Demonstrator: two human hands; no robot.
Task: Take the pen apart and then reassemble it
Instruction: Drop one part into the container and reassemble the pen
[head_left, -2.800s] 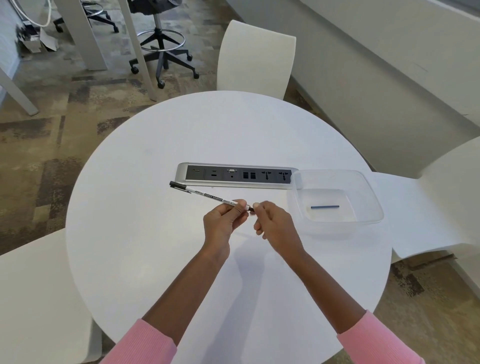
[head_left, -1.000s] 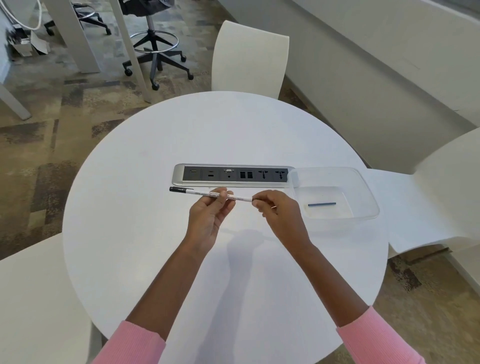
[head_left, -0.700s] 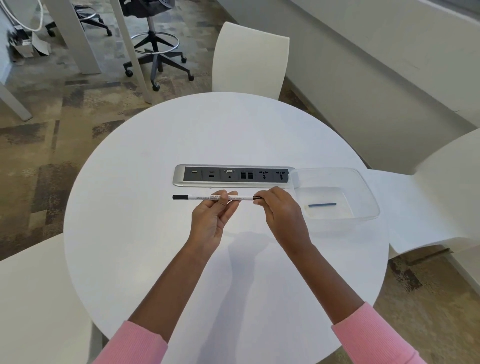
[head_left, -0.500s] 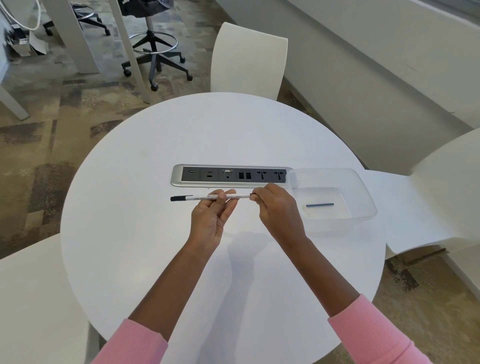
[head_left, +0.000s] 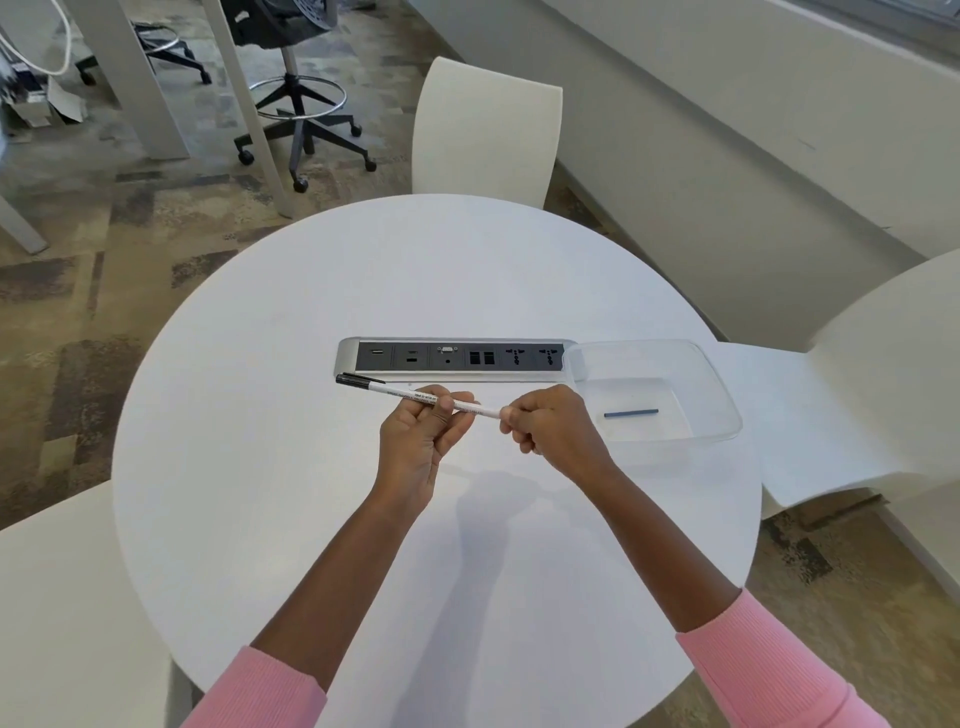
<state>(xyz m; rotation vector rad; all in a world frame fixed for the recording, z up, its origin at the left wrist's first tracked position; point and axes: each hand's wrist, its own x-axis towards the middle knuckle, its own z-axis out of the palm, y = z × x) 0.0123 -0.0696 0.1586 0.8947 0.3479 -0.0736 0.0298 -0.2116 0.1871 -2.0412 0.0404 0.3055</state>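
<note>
A thin white pen (head_left: 400, 393) with a black cap at its left end is held above the round white table (head_left: 291, 467), sloping down to the right. My left hand (head_left: 421, 441) pinches the barrel near its middle. My right hand (head_left: 550, 426) is closed around the pen's right end, which is hidden in the fingers. A short dark blue rod (head_left: 630, 413) lies alone in a clear plastic tray (head_left: 722, 410) to the right of my hands.
A silver and black power socket strip (head_left: 452, 358) is set into the table just behind the pen, touching the tray's left corner. White chairs stand at the far side (head_left: 488, 130), right (head_left: 857, 374) and near left (head_left: 52, 597). A rolling stool (head_left: 296, 104) is on the carpet.
My left hand has slid from the pen's right end toward its middle. The pen has gone from level to sloping down to the right. My right hand stays on the right end.
</note>
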